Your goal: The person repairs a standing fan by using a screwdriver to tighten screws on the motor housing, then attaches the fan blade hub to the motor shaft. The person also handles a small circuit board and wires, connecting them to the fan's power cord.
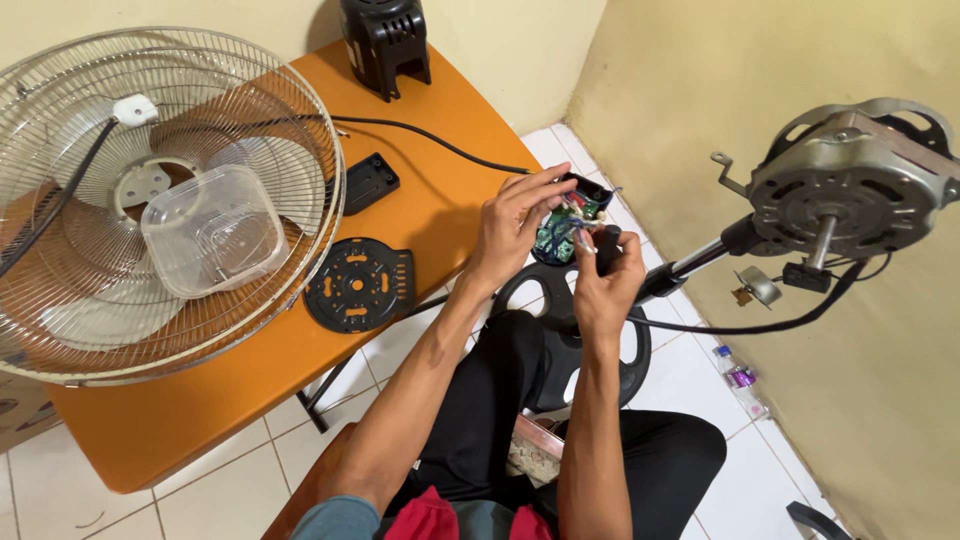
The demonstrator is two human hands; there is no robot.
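My left hand (pixel 515 225) grips a small black switch housing (pixel 570 215) with a green circuit board and coloured wires inside, held above my lap. My right hand (pixel 605 275) pinches something thin at the board's lower right edge; what it holds is too small to tell. A black cable (pixel 430 137) runs from the housing across the orange table (pixel 440 215). The bare fan motor (pixel 850 185) on its stand pole sits to the right, shaft pointing toward me.
Wire fan guards (pixel 300 130) lie on the table's left with a clear plastic container (pixel 215 230) inside. A round black plate (pixel 360 285), a small black cover (pixel 370 182) and a black motor cover (pixel 385 40) rest on the table. The fan's black base (pixel 635 355) stands on the white-tiled floor.
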